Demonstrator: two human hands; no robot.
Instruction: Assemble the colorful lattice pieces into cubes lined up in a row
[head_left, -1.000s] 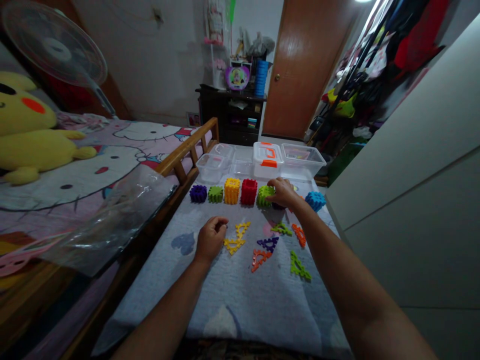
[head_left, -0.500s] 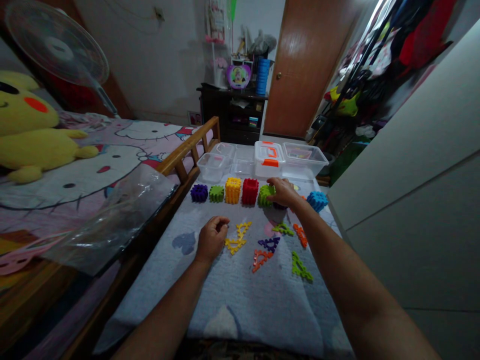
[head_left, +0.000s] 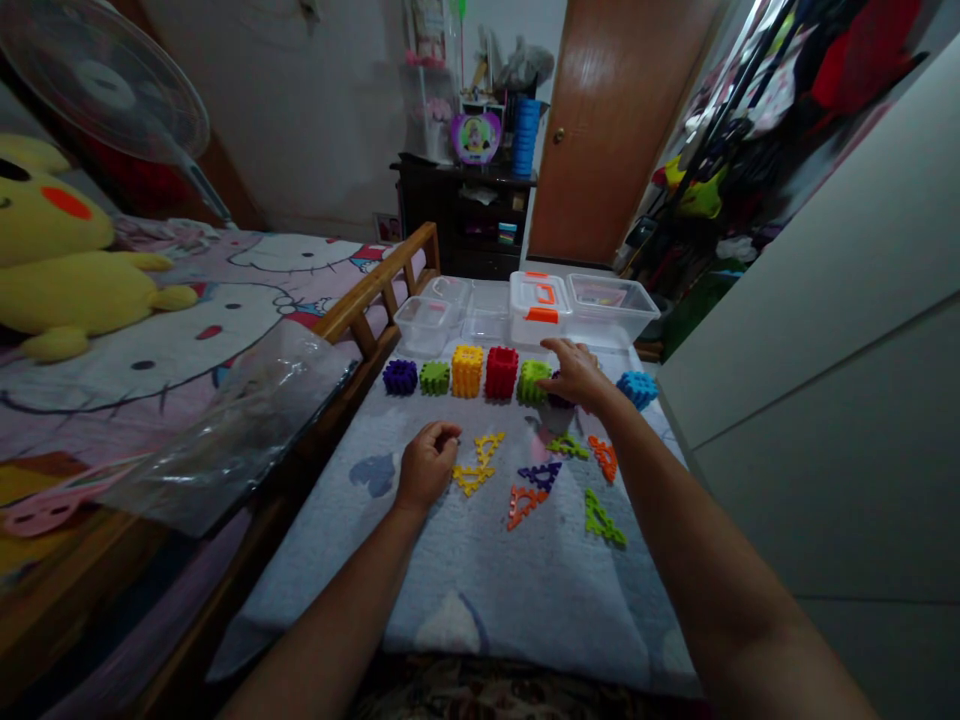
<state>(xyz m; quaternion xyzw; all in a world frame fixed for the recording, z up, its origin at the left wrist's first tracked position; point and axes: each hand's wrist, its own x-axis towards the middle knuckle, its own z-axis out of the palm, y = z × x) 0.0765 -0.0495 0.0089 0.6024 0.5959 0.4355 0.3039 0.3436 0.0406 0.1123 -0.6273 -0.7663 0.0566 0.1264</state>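
Note:
My right hand (head_left: 577,375) is over the row of interlocking blocks, thumb and forefinger apart. Its fingertips are beside the right green block (head_left: 534,382), and it partly covers a dark purple block (head_left: 561,390). My left hand (head_left: 430,462) rests on the cloth with curled fingers and nothing visible in them, next to yellow triangular pieces (head_left: 474,480). Leftward in the row stand a red block (head_left: 501,374), a yellow block (head_left: 467,372), a smaller green block (head_left: 434,378) and a purple block (head_left: 400,377). A blue block (head_left: 637,389) is at the right end.
Loose triangular pieces lie on the cloth: purple (head_left: 540,476), orange (head_left: 525,506), green (head_left: 602,520) and others. Behind the blocks are clear plastic boxes (head_left: 424,322) and a lidded box with orange latches (head_left: 538,308). A wooden bed rail (head_left: 375,290) runs along the left; white cabinet (head_left: 825,400) at right.
My right hand has shifted slightly right, uncovering more of the right green block. My left hand stays beside the yellow pieces. The camera view has tilted slightly.

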